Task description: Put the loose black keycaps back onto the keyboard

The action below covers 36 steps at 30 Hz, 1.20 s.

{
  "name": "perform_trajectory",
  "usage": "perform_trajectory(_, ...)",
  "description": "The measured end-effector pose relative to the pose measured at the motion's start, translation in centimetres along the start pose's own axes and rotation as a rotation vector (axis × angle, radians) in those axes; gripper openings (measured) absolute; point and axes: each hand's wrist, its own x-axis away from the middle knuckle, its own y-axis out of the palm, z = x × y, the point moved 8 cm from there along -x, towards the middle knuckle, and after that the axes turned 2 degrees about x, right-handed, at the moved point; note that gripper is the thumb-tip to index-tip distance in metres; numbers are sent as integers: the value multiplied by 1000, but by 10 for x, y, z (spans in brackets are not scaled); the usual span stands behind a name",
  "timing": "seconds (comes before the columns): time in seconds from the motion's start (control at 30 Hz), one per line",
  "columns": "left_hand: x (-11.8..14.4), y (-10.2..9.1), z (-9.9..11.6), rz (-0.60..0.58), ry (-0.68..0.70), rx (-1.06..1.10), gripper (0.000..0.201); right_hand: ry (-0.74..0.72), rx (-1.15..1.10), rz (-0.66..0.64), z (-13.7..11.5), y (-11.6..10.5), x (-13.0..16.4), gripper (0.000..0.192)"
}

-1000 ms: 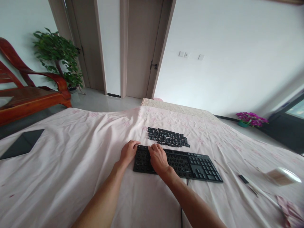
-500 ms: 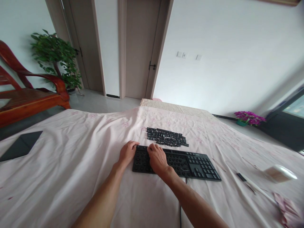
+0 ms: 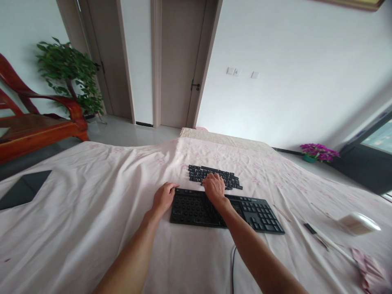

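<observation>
A black keyboard (image 3: 189,208) lies flat on the pink cloth. Its left and middle part shows bare key sockets, while keys sit on its right end. My left hand (image 3: 163,198) is closed on the keyboard's far left corner, its fingertips at the edge. Beyond the keyboard, loose black keycaps (image 3: 232,180) are spread in rows. Over the near middle of those keycaps is my right hand (image 3: 214,187), fingers bent down and drawn together. Whatever its fingertips touch or hold is hidden. My right forearm covers part of the keyboard's middle.
A cable (image 3: 233,265) runs from the keyboard's near side. On the right lie a thin stick (image 3: 281,212), a brush (image 3: 310,228), a clear-looking container (image 3: 358,223) and a crumpled pink cloth (image 3: 369,269). A dark tablet (image 3: 24,189) lies at far left.
My right hand has moved from the keyboard's left part away from me and rightward, onto the loose keycaps. My left hand has stayed at the keyboard's corner.
</observation>
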Motion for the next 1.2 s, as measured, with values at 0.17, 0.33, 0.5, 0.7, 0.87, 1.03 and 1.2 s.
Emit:
perform_trajectory(0.17, 0, -1, 0, 3, 1, 0, 35, -53, 34, -31, -6, 7, -8, 20)
perform_trajectory(0.33, 0, 0, 0, 1, -4, -3, 32, -112, -7, -36, -17, 7, -8, 16)
perform_trajectory(0.5, 1, 0, 0, 0, -6, -8, 31, -148, 56, -86, -23, 9, -9, 17)
perform_trajectory(0.7, 0, 0, 1, -3, -6, -11, 32, -221, 158, -118, -33, 10, -13, 19)
perform_trajectory(0.87, 0, -1, 3, -10, -12, -12, 33, -192, 59, -85, -32, -1, -5, 22)
perform_trajectory(1.03, 0, -1, 2, -15, -33, -14, 31, -147, -98, -66, -29, -16, 14, 23)
perform_trajectory(1.2, 0, -2, 2, -21, -38, -14, 30, -168, -103, -64, -35, -23, 23, 25)
